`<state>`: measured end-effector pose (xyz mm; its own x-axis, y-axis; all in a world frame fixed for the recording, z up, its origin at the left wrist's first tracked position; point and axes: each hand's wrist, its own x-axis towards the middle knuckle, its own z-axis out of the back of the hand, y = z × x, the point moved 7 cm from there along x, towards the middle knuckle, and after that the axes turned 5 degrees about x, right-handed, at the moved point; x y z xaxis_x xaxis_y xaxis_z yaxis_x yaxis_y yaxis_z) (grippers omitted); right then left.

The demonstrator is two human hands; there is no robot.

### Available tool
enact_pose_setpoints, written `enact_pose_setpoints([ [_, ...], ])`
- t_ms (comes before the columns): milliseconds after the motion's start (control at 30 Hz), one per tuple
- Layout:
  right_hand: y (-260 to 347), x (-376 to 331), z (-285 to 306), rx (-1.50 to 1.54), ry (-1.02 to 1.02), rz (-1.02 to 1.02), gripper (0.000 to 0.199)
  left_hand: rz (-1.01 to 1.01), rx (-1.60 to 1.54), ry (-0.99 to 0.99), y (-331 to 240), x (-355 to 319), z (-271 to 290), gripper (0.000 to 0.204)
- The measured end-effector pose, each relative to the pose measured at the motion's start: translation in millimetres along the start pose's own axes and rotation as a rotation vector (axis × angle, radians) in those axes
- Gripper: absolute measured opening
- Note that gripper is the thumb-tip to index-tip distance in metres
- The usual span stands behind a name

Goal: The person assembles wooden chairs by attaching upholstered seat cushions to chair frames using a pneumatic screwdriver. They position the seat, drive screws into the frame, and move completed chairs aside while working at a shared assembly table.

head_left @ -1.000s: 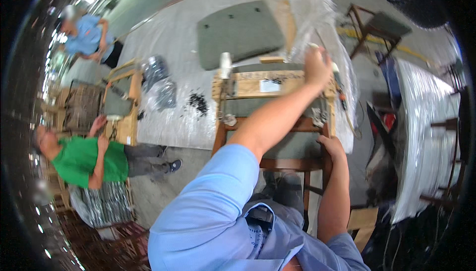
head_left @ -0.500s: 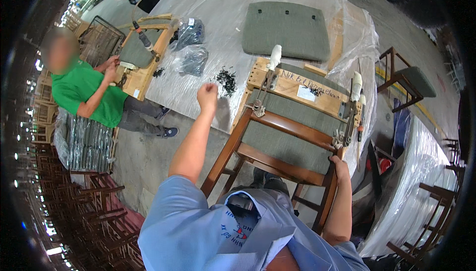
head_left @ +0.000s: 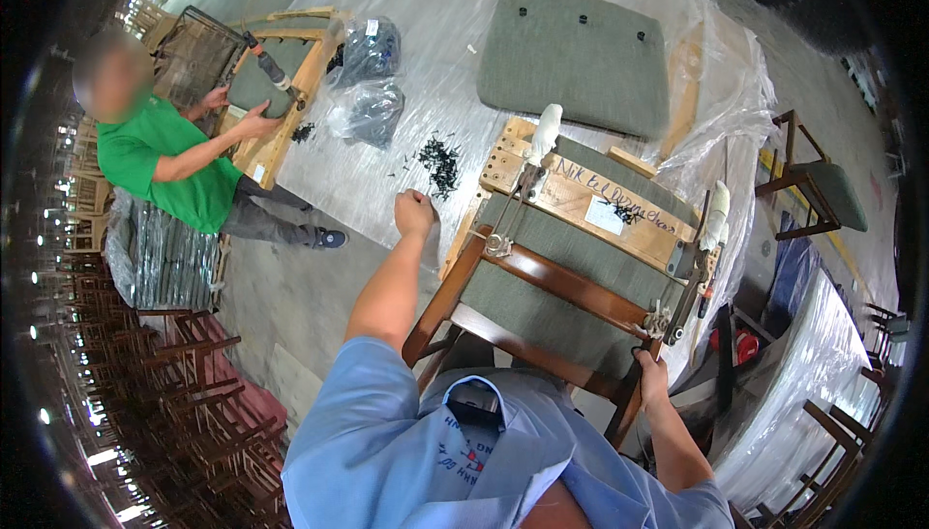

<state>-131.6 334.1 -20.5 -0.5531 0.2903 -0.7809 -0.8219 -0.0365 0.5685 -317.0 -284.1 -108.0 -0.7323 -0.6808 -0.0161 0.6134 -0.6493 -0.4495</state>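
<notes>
The chair (head_left: 573,285) lies straight ahead of the person's body, between the two hands and more to the right, its top rail up against the wooden jig (head_left: 569,202) at the near edge of the bench (head_left: 426,50). That rail is the long axis to read: it runs crosswise on a slant, left end farther out, right end closer in. The right hand (head_left: 652,377) is the nearer one — its fingers are bent around the chair's right post, just below the right clamp (head_left: 717,211). The left hand (head_left: 414,214) is off the chair, out past its left post, fingers curled nearly into a fist; whether anything is pinched inside I cannot tell. Just beyond its knuckles, and a little to the right, lies a pile of black bits (head_left: 440,166) — far closer to this hand than to the right.
</notes>
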Motion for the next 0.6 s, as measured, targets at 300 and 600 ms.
enact_pose_setpoints([
  [300, -0.3, 8.2, -1.2, 0.019, 0.003, -0.019, 0.039, -0.175, -0.378, 0.045, -33.4, -8.1, 20.2, 0.012],
  [600, -1.8, 4.6, 1.7, -0.056, -0.027, 0.000, 0.041, -0.226, -0.053, 0.215, -31.2, -5.4, -2.1, 0.017],
])
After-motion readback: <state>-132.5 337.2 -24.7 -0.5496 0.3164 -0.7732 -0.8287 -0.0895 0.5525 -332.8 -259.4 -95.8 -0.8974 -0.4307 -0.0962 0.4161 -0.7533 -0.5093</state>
